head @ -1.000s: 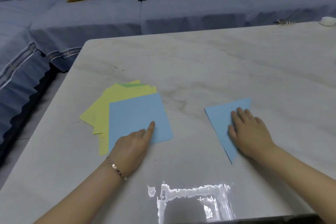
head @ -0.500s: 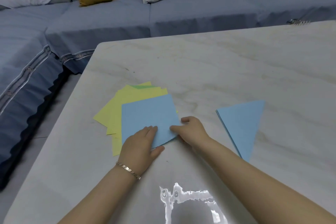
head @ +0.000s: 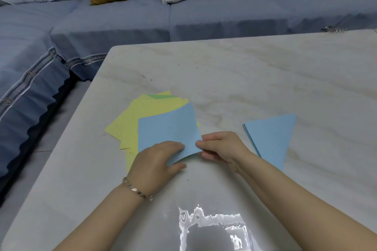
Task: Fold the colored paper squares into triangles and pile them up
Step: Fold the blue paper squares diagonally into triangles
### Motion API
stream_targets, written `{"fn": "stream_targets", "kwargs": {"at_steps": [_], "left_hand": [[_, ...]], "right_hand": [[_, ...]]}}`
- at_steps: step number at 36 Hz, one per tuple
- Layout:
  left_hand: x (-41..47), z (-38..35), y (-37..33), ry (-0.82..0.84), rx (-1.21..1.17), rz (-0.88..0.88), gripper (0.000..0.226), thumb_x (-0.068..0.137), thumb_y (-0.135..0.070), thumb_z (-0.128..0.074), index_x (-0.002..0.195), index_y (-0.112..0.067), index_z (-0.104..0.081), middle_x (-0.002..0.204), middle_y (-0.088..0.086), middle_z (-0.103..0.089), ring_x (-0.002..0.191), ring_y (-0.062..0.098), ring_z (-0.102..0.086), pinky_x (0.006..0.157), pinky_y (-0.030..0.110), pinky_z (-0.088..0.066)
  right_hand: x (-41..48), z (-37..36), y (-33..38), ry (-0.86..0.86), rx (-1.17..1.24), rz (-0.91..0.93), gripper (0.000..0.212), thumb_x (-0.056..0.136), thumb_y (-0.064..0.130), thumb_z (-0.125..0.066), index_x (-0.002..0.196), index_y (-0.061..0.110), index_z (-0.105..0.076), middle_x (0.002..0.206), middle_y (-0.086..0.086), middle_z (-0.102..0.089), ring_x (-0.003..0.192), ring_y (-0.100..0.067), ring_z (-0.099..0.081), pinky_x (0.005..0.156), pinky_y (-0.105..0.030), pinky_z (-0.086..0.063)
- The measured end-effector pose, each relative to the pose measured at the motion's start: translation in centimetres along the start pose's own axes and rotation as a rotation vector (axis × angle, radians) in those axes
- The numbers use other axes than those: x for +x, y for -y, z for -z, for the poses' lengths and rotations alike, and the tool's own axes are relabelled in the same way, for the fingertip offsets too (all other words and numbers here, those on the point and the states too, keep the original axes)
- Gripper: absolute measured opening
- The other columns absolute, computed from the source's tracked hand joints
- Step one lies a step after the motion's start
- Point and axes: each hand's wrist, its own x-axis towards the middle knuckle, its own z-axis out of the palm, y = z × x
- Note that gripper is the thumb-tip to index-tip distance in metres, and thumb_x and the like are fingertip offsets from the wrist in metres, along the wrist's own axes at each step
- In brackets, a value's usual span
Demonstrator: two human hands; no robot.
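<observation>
Nearest the viewer, two bare forearms reach up from 6 o'clock over a pale marble desk [head: 244,79]; the left hand [head: 157,159], with a bracelet [head: 136,189] at the wrist, has its fingers closed on the near edge of a blue paper square [head: 167,128], while the right hand [head: 220,146] pinches the square's lifted near right corner, probably to draw the sheet off for folding. The square tops a fanned stack of yellow and green squares [head: 142,108] at 9 o'clock. At 3 o'clock, well apart, lie the blue triangles [head: 271,138] already folded and piled; a blue sofa [head: 224,16] lies beyond at 12 o'clock.
</observation>
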Motion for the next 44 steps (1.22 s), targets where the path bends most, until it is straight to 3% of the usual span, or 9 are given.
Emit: {"fn": "stream_targets", "kwargs": {"at_steps": [2,8,15,22,26,31,36,39,44], "left_hand": [[0.0,-0.2,-0.4,0.002,-0.107,0.121,0.069,0.060,-0.065,-0.034,0.111,-0.030,-0.064,0.106,-0.029,-0.054,0.106,-0.006,-0.046,0.080,0.016,-0.041],[-0.1,0.1,0.0,0.006,-0.262,0.228,0.053,0.067,-0.062,-0.045,0.099,-0.028,-0.070,0.096,-0.019,-0.066,0.091,-0.001,-0.059,0.081,0.023,-0.047],[-0.7,-0.5,0.7,-0.157,0.066,0.103,0.030,0.077,-0.033,-0.042,0.078,-0.024,-0.071,0.069,-0.014,-0.068,0.070,0.004,-0.057,0.045,0.016,-0.042],[0.0,-1.0,-0.9,-0.002,-0.179,0.103,0.084,0.064,-0.071,-0.036,0.134,-0.025,-0.043,0.130,-0.020,-0.037,0.123,-0.009,-0.032,0.101,0.009,-0.020],[0.8,-1.9,-2.0,0.035,-0.230,0.000,0.066,0.074,-0.062,-0.037,0.135,-0.040,-0.026,0.142,-0.016,-0.025,0.131,0.000,-0.027,0.106,0.022,-0.023],[1.6,-3.2,-2.0,0.106,0.054,-0.094,0.049,0.082,-0.044,-0.039,0.128,-0.027,-0.041,0.131,0.002,-0.055,0.118,0.022,-0.055,0.088,0.036,-0.047],[1.5,-3.9,-0.2,0.344,0.263,0.059,0.069,0.086,-0.053,-0.002,0.134,-0.029,-0.045,0.145,-0.002,-0.039,0.131,0.020,-0.041,0.102,0.042,-0.037],[1.2,-3.4,1.2,0.385,0.317,0.113,0.055,0.091,-0.046,-0.020,0.115,-0.023,-0.064,0.124,0.003,-0.061,0.109,0.023,-0.062,0.081,0.044,-0.051],[1.8,-2.4,0.0,0.204,0.014,0.272,0.073,0.085,-0.059,-0.015,0.143,-0.018,-0.028,0.153,0.001,-0.020,0.142,0.015,-0.015,0.114,0.029,-0.010]], "right_hand": [[-0.2,-0.1,0.1,0.020,-0.054,0.025,0.017,0.072,0.006,-0.078,0.085,0.005,-0.067,0.074,-0.006,-0.068,0.059,-0.009,-0.063,0.062,-0.016,-0.055],[-0.6,-0.2,0.6,-0.022,-0.175,0.105,0.026,0.068,0.014,-0.082,0.083,0.005,-0.062,0.058,-0.001,-0.064,0.045,-0.004,-0.056,0.053,-0.014,-0.050],[-0.7,0.9,0.9,-0.022,-0.188,0.153,0.009,0.078,0.016,-0.074,0.081,0.008,-0.070,0.070,0.002,-0.066,0.051,-0.005,-0.059,0.067,-0.016,-0.053],[-2.0,2.3,1.4,0.058,-0.267,0.209,0.010,0.077,0.000,-0.071,0.083,0.008,-0.070,0.069,-0.004,-0.070,0.064,-0.009,-0.063,0.067,-0.016,-0.054],[-2.8,2.6,1.5,0.027,-0.346,0.284,0.016,0.070,0.004,-0.079,0.076,0.014,-0.067,0.053,0.007,-0.065,0.054,-0.001,-0.061,0.062,-0.012,-0.050],[-3.2,3.2,1.8,-0.108,-0.503,0.424,0.020,0.064,0.013,-0.084,0.069,0.022,-0.066,0.060,0.006,-0.066,0.054,0.003,-0.058,0.063,-0.010,-0.046],[-4.3,4.9,3.1,-0.288,-0.571,0.679,0.026,0.072,0.006,-0.076,0.079,0.028,-0.064,0.064,0.011,-0.062,0.058,-0.001,-0.055,0.061,-0.007,-0.044],[-5.1,6.7,3.6,-0.360,-0.491,0.816,0.042,0.077,0.003,-0.070,0.096,0.038,-0.056,0.073,0.009,-0.060,0.063,-0.007,-0.056,0.065,-0.013,-0.048],[-5.7,8.7,2.9,-0.354,-0.324,0.707,0.044,0.086,-0.006,-0.054,0.098,0.037,-0.058,0.090,-0.003,-0.059,0.053,-0.007,-0.062,0.059,-0.012,-0.050]]}}
